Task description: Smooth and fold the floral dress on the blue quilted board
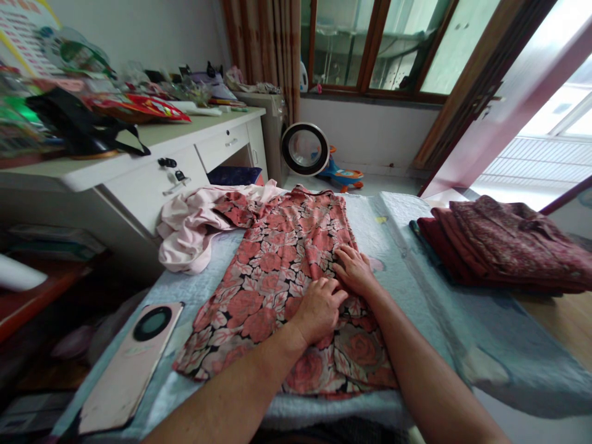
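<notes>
A red and pink floral garment (277, 271) lies spread lengthwise on a pale blue quilted surface (416, 271). My left hand (319, 308) rests on the garment's middle with its fingers curled down against the cloth. Just beyond it, my right hand (354, 268) lies flat on the fabric, fingers stretched out and together. Both hands touch near the garment's right side. Neither hand lifts anything.
A crumpled pink cloth (189, 231) lies at the garment's upper left. A phone (132, 364) lies at the near left. Folded dark red clothes (504, 246) are stacked at right. A cluttered white desk (139, 166) stands left; a round fan (305, 149) and a toy sit on the floor beyond.
</notes>
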Demonstrator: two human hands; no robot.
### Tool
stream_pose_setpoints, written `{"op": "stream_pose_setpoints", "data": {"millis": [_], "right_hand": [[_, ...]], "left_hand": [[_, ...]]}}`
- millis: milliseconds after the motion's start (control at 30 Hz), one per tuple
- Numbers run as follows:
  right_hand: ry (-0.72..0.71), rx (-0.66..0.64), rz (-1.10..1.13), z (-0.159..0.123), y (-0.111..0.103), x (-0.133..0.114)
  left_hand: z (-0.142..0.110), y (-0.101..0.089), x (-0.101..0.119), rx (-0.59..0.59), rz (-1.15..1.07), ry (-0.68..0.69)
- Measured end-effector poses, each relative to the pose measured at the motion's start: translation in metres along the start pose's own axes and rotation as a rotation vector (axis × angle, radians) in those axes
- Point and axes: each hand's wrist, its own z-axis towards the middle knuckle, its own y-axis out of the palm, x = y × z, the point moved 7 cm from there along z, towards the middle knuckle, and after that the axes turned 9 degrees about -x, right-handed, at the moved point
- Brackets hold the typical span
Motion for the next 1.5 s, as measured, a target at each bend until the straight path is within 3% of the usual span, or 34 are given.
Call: {"op": "stream_pose_setpoints", "data": {"millis": [1500], "right_hand": [[0.032, 0.003, 0.043, 0.0004, -0.0005, 0.0063]], "left_hand": [[0.0005, -0.0016, -0.0003, -0.015, 0.007, -0.012]]}}
